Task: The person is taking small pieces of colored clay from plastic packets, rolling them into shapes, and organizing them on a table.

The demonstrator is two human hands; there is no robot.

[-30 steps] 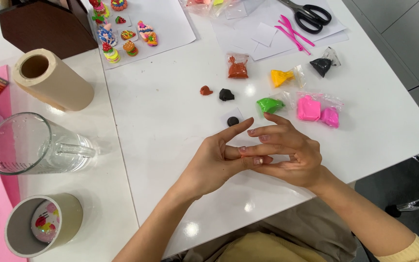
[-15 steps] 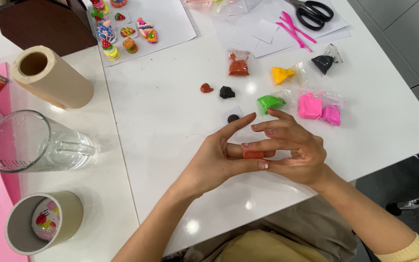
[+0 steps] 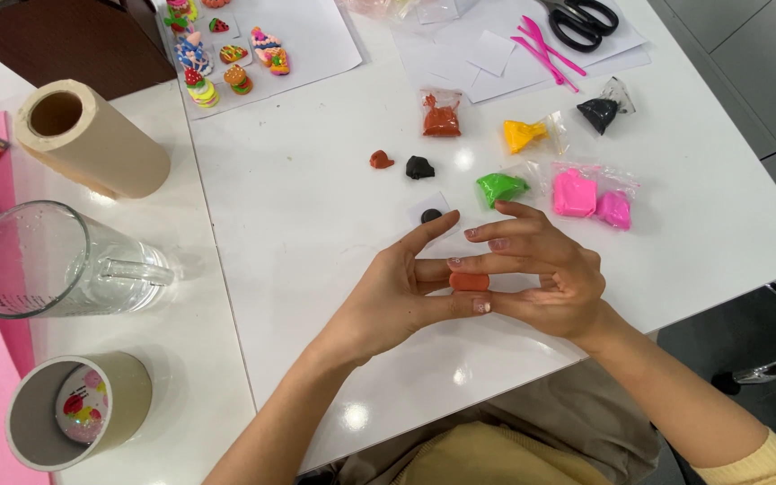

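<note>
Head view: left hand and right hand pinch a small brown clay lump above the worktop, near the green clay. It looks soft, light, best held by fingertips at its ends.

Likely a craft room: clay packets, scissors, white table.
</note>
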